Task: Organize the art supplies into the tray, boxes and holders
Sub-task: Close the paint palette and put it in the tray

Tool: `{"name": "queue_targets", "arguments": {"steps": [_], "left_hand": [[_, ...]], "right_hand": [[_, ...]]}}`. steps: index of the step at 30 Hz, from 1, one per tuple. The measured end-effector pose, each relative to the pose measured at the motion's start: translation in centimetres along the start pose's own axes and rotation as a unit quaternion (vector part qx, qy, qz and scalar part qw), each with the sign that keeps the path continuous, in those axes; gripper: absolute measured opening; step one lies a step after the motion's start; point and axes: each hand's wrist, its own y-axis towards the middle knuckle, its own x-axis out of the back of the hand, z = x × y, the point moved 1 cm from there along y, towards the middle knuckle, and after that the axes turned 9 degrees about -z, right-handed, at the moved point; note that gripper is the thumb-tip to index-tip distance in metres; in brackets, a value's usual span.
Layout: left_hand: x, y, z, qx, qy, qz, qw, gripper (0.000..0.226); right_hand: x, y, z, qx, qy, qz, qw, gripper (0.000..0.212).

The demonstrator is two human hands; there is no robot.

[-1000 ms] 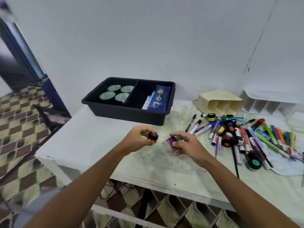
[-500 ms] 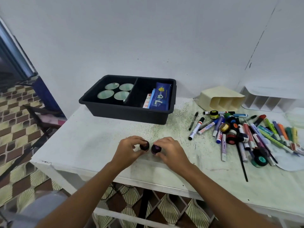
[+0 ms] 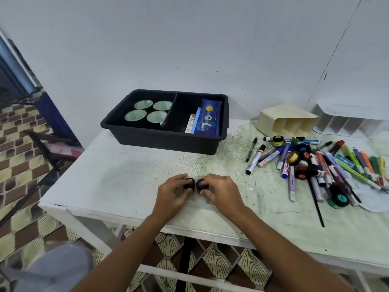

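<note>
Head view: small round dark jars [image 3: 202, 184] in both hands' curled fingers [image 3: 207, 191]

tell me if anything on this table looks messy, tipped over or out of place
Yes. The cream holder lies tipped on its side, slots facing forward, holding nothing. Markers and small paint pots lie in a loose heap on the table's right side, unsorted. The black tray looks orderly.

A white, paint-speckled table [image 3: 117, 182] is seen; a black divided plastic tray [image 3: 168, 142] is set at its far edge, a pile of coloured markers [image 3: 315, 165] toward its right.
</note>
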Motion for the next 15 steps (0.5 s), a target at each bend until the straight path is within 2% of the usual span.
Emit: {"name": "queue_targets", "arguments": {"steps": [4,8,11,15], "left_hand": [[0.1,0.0,0.1,0.052,-0.032,-0.011,0.998,0.03],[0.1,-0.2,0.0,0.049,-0.036,-0.031,0.998,0.027],[0.1,-0.2,0.0,0.031,-0.027,-0.039,0.998,0.027],[-0.1,-0.4,0.1,0.015,-0.025,-0.046,0.999,0.029]], "right_hand": [[-0.3,0.0,0.3,0.013,-0.035,-0.01,0.999,0.023],[-0.7,-0.2,0.7,0.012,-0.083,-0.007,0.996,0.021],[-0.4,-0.4,1.0,0.021,-0.073,-0.011,0.997,0.013],[0.1,-1.6,1.0,0.034,-0.106,0.012,0.994,0.04]]}}
